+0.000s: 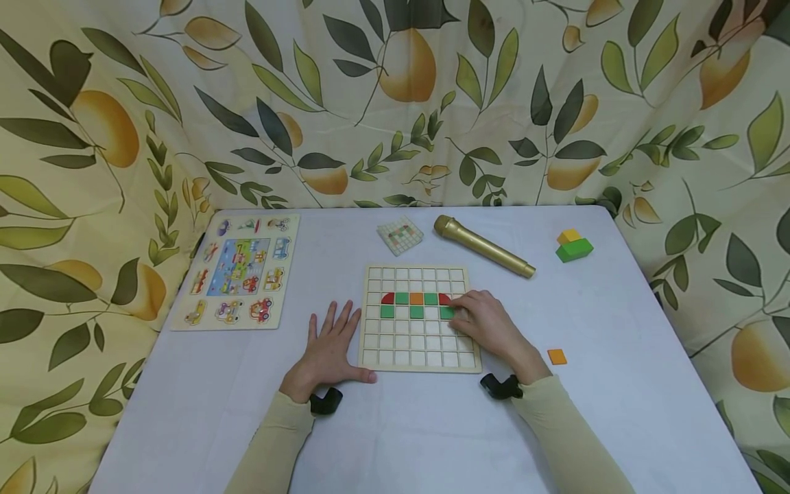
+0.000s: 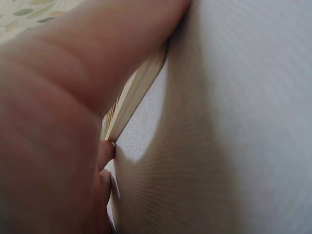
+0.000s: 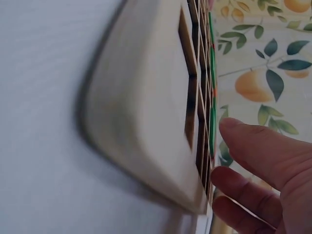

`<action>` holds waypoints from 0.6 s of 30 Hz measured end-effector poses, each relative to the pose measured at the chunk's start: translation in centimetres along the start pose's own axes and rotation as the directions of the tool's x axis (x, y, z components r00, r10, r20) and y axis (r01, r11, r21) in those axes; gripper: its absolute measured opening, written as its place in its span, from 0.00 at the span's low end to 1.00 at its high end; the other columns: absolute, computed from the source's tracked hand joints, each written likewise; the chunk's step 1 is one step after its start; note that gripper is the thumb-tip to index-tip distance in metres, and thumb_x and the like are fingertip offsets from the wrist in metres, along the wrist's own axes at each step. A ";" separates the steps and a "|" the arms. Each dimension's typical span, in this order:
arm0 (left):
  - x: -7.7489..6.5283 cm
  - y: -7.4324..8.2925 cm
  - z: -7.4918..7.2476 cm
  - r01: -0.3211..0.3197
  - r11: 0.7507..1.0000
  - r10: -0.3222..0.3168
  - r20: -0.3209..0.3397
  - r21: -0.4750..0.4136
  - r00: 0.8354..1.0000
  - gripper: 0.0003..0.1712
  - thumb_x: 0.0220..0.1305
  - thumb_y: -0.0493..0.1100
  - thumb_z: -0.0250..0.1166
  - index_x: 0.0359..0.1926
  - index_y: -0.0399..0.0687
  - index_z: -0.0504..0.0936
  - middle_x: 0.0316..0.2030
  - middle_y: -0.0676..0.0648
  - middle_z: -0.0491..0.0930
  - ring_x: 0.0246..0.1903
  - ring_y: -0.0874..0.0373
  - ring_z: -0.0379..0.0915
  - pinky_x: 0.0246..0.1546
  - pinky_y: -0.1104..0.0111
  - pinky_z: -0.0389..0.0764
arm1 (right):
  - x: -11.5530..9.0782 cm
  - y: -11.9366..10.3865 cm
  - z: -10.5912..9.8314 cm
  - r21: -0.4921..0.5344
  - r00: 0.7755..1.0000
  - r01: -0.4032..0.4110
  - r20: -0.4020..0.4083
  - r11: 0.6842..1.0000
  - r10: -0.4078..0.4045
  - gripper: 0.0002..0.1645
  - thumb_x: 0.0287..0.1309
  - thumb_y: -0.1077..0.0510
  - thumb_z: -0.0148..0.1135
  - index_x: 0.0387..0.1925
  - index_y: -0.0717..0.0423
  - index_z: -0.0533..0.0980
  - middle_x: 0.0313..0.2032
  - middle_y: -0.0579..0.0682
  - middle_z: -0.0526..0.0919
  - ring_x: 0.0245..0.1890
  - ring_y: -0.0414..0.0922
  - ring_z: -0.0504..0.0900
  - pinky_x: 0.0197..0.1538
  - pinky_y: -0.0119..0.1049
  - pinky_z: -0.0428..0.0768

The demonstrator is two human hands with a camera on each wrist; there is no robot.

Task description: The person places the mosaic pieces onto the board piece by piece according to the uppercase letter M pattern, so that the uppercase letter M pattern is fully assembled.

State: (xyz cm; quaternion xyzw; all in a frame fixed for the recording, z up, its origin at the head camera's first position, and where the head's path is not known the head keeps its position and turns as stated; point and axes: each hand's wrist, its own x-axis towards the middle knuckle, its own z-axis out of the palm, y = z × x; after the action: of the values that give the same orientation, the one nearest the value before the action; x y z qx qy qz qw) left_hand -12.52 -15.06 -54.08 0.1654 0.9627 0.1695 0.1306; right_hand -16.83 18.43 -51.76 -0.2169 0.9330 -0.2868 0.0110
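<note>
A wooden grid board (image 1: 420,368) lies flat at the middle of the table. One row of it holds a rounded red tile (image 1: 387,298), a green tile (image 1: 402,298), an orange tile (image 1: 416,298), another green one and a second red tile (image 1: 444,299). Several green tiles (image 1: 416,312) sit spaced out in the row below. My right hand (image 1: 490,326) reaches over the board's right side, fingertips touching the rightmost tiles; its thumb stands apart from the fingers in the right wrist view. My left hand (image 1: 330,350) rests on the table with fingers spread, against the board's left edge.
An orange square tile (image 1: 557,357) lies right of my right wrist. Farther back are a green block (image 1: 575,251), a yellow block (image 1: 568,236), a gold microphone (image 1: 484,247) and a small pattern card (image 1: 400,236). A vehicle picture puzzle (image 1: 287,274) lies at left.
</note>
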 end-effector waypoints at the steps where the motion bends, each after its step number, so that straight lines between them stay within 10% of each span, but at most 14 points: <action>1: 0.0 0.0 0.0 0.002 1.000 -0.002 0.003 0.002 1.000 0.78 0.32 0.82 0.68 0.77 0.46 0.48 0.77 0.44 0.37 0.73 0.43 0.20 0.64 0.39 0.26 | -0.2 0.1 -0.1 0.001 1.000 -0.007 -0.001 1.000 0.007 0.21 0.56 0.55 0.72 0.50 0.58 0.82 0.45 0.52 0.82 0.49 0.53 0.74 0.53 0.51 0.70; 18: -0.1 0.1 -0.1 0.007 1.000 -0.007 0.016 -0.005 1.000 0.78 0.33 0.82 0.68 0.77 0.47 0.47 0.77 0.45 0.35 0.73 0.44 0.18 0.64 0.40 0.24 | -3.3 2.1 -2.3 0.010 0.995 -0.089 -0.052 0.996 0.089 0.20 0.57 0.56 0.71 0.50 0.59 0.81 0.47 0.52 0.81 0.51 0.54 0.72 0.55 0.52 0.68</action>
State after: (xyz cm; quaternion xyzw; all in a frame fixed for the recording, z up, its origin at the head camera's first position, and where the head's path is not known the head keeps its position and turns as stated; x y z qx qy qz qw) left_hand -12.46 -15.05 -53.90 0.1631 0.9618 0.1701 0.1391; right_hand -15.03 22.57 -51.35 -0.1673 0.9406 -0.2953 0.0000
